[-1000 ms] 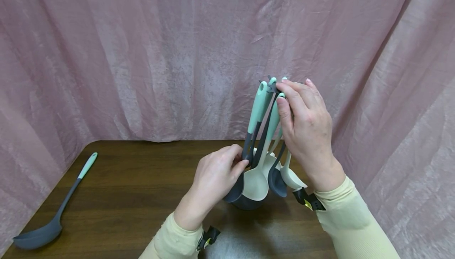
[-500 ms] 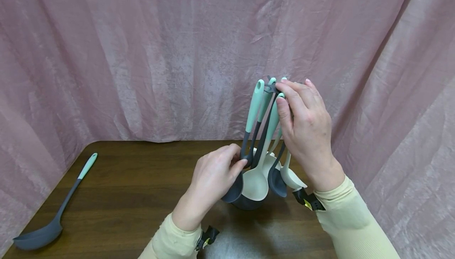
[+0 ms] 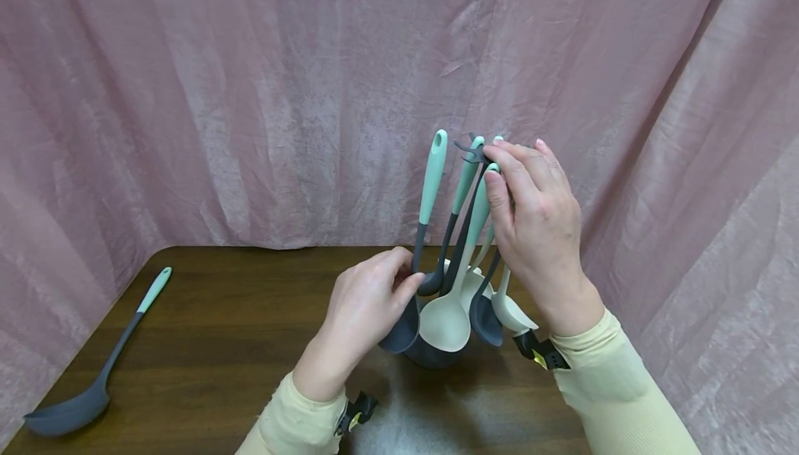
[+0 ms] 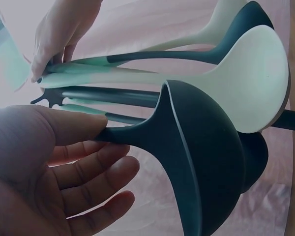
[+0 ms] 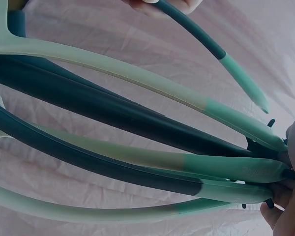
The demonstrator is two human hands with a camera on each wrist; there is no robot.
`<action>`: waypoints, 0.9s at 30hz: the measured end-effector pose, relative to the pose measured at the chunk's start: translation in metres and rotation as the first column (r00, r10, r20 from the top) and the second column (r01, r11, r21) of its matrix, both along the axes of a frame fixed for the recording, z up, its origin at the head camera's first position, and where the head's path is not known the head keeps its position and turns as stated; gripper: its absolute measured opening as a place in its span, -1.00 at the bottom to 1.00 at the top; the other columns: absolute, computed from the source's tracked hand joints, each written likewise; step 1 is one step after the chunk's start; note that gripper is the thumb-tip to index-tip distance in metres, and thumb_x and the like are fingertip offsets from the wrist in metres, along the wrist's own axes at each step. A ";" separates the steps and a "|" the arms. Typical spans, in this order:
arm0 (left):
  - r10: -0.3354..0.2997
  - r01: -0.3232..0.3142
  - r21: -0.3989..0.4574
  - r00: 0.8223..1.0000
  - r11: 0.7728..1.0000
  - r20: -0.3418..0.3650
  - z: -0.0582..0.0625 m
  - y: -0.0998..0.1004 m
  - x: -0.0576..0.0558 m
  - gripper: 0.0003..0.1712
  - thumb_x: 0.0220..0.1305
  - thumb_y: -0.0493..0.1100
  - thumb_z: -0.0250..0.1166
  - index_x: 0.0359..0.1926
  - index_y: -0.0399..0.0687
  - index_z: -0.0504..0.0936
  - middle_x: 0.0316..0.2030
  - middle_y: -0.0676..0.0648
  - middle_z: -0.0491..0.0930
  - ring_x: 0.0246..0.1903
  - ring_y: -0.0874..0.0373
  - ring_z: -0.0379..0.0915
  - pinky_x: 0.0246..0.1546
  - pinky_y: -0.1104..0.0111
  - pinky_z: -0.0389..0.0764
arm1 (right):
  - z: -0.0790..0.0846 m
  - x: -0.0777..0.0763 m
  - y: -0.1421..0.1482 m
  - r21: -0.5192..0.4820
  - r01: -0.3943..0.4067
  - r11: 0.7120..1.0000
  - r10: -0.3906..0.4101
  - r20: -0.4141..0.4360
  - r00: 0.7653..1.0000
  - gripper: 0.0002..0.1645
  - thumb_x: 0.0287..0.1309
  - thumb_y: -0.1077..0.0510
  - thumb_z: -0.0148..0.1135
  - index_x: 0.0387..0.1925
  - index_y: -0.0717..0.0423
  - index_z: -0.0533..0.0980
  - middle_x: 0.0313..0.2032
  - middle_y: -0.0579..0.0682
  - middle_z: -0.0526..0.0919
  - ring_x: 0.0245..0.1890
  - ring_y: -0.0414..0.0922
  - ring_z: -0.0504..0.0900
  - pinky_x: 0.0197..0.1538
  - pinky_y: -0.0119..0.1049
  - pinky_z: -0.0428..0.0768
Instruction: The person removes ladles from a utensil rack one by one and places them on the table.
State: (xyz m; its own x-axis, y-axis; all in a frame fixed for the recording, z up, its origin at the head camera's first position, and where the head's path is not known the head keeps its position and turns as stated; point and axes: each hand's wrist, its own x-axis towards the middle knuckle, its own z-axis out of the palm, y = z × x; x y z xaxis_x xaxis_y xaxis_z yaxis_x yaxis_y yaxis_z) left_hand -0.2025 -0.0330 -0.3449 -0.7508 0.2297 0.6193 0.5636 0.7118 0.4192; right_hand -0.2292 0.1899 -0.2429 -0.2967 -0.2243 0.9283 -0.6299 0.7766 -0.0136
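My left hand (image 3: 371, 299) pinches a dark grey ladle (image 4: 206, 162) between thumb and forefinger, low on its shaft just above the bowl. The ladle's mint handle (image 3: 433, 177) stands upright, its holed end apart from the hooks. My right hand (image 3: 539, 212) grips the hooked top of a dark utensil stand (image 3: 476, 153), its fingers over the handle ends there. A cream ladle (image 3: 446, 327), a dark grey spoon-like utensil (image 3: 487, 323) and other mint-handled utensils hang around the post (image 5: 118, 113). The stand's round dark base (image 3: 433, 356) is partly hidden behind the bowls.
Another dark grey ladle (image 3: 71, 410) with a mint handle lies on the left of the brown wooden table (image 3: 250, 344). Pink curtains (image 3: 312, 94) hang behind the table and at its sides.
My left hand has drawn the dark grey ladle leftward. Its handle end has come away from the stand's hooks, leaving a hook bare. My right hand has stayed almost still on the stand's top.
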 end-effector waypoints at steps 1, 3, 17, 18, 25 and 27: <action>0.002 -0.002 0.003 1.000 1.000 0.000 0.000 -0.001 0.000 -0.82 0.41 -0.10 0.59 -0.23 0.09 0.71 -0.41 0.19 0.61 -0.49 0.24 0.47 -0.49 0.31 0.49 | 0.000 0.000 0.000 -0.004 -0.003 1.000 0.003 -0.001 1.000 -0.52 0.73 0.02 0.06 0.29 0.26 0.67 0.22 0.21 0.74 0.27 0.17 0.68 0.63 -0.01 0.25; 0.011 -0.011 0.009 1.000 1.000 0.004 0.000 -0.003 -0.001 -0.82 0.41 -0.09 0.59 -0.24 0.09 0.70 -0.42 0.19 0.60 -0.49 0.24 0.46 -0.50 0.29 0.48 | 0.000 0.000 0.000 -0.004 -0.003 1.000 0.003 -0.001 1.000 -0.52 0.73 0.02 0.06 0.29 0.26 0.67 0.22 0.22 0.74 0.27 0.17 0.68 0.63 -0.03 0.24; 0.056 -0.057 0.031 0.998 0.998 0.028 -0.001 -0.014 -0.003 -0.78 0.39 -0.09 0.59 -0.28 0.09 0.67 -0.46 0.16 0.59 -0.51 0.20 0.45 -0.49 0.24 0.48 | -0.001 -0.001 -0.001 0.001 -0.019 1.000 0.019 -0.013 1.000 -0.52 0.73 0.02 0.05 0.29 0.27 0.67 0.22 0.22 0.74 0.28 0.17 0.68 0.62 0.01 0.27; 0.059 -0.060 0.030 0.998 0.998 0.027 -0.001 -0.015 -0.003 -0.78 0.39 -0.09 0.60 -0.28 0.09 0.67 -0.46 0.16 0.59 -0.51 0.20 0.45 -0.49 0.24 0.48 | -0.001 -0.001 -0.001 0.001 -0.020 1.000 0.020 -0.013 1.000 -0.52 0.74 0.02 0.05 0.28 0.27 0.67 0.22 0.22 0.74 0.28 0.18 0.68 0.62 0.00 0.26; 0.073 -0.073 0.014 0.997 0.997 0.021 -0.002 -0.019 -0.003 -0.78 0.40 -0.10 0.60 -0.27 0.11 0.67 -0.46 0.19 0.55 -0.51 0.22 0.42 -0.50 0.24 0.47 | -0.001 -0.002 0.001 0.001 -0.007 1.000 0.007 -0.003 1.000 -0.52 0.74 0.02 0.04 0.28 0.27 0.67 0.22 0.22 0.74 0.27 0.18 0.68 0.63 -0.01 0.25; 0.079 -0.079 0.008 0.997 0.997 0.022 -0.003 -0.022 -0.003 -0.77 0.40 -0.11 0.60 -0.28 0.11 0.66 -0.47 0.18 0.53 -0.52 0.21 0.41 -0.51 0.24 0.46 | -0.001 -0.002 0.001 -0.001 -0.005 1.000 0.005 -0.001 1.000 -0.51 0.74 0.02 0.04 0.28 0.27 0.67 0.22 0.22 0.74 0.27 0.18 0.68 0.62 0.01 0.27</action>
State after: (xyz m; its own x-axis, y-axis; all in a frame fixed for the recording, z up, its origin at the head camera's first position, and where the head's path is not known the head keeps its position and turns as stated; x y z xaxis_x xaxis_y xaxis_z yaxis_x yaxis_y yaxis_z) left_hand -0.2054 -0.0546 -0.3475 -0.7799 0.1636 0.6042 0.4963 0.7498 0.4376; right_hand -0.2311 0.1914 -0.2439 -0.2943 -0.2252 0.9288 -0.6338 0.7734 -0.0133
